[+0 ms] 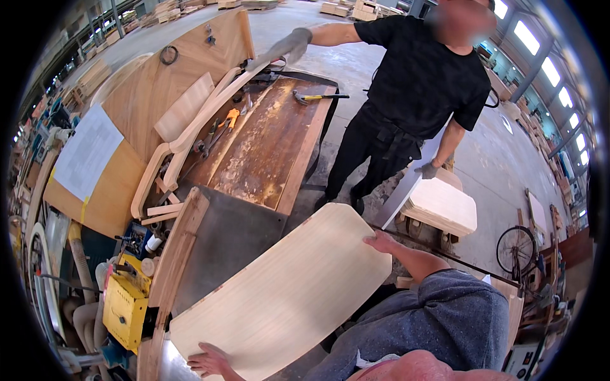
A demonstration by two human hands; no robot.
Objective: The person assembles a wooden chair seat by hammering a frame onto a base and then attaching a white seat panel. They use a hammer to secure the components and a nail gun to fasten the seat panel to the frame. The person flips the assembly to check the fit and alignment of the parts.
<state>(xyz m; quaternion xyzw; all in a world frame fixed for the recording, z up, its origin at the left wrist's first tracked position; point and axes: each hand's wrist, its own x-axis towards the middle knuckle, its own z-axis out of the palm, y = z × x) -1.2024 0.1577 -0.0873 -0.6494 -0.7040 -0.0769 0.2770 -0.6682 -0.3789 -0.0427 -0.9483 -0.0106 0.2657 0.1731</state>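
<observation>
A pale wooden panel (286, 289) with rounded corners lies slanting in front of me, partly over a grey metal table surface (232, 232). My left hand (211, 360) rests on its near left end, fingers spread flat on the wood. At the panel's far right edge, my right hand (380, 242) is closed around the rim; the fingers under the edge are hidden. Across from me stands a person in black wearing grey gloves. One gloved hand (289, 47) is at a long curved wooden piece (222, 101), and the other (429, 170) touches a white board (410, 181).
A worn brown workbench (270, 146) carries a hammer (318, 97) and orange-handled pliers (231, 119). Wooden frame parts lean at its left. A yellow box-shaped machine (125, 305) stands at lower left. Stacked pale panels (441, 206) and a bicycle wheel (515, 249) are on the right.
</observation>
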